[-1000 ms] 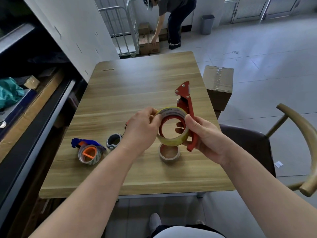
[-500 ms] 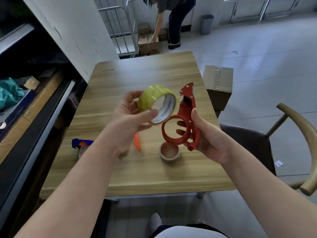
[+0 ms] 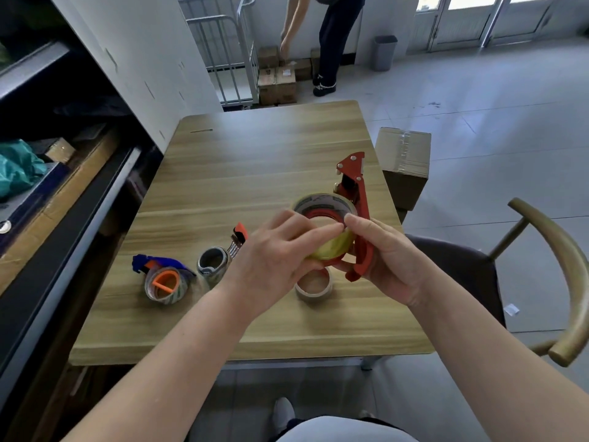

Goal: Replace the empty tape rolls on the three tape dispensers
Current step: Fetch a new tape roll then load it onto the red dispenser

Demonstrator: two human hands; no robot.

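My right hand [image 3: 387, 261] grips the red tape dispenser [image 3: 358, 199] above the wooden table [image 3: 255, 173], cutter end pointing away. A yellowish clear tape roll [image 3: 331, 247] sits around the dispenser's red hub, and my left hand [image 3: 277, 256] presses on it with fingers across its top. Below them an empty brown cardboard core [image 3: 314, 287] lies flat on the table. At the left lies a blue dispenser with an orange hub [image 3: 162, 279] carrying tape. A grey tape roll [image 3: 213, 264] stands beside it, with an orange dispenser [image 3: 238, 239] partly hidden behind my left hand.
A cardboard box [image 3: 403, 161] stands at the table's right edge. A wooden chair [image 3: 541, 266] is at my right. Dark shelving [image 3: 47, 186] runs along the left. Another person [image 3: 328, 36] bends over boxes by a metal cart [image 3: 229, 59] beyond the table.
My left hand brought the yellowish roll from the air at the left back onto the red dispenser's hub. The dispenser tilted flatter in my right hand.
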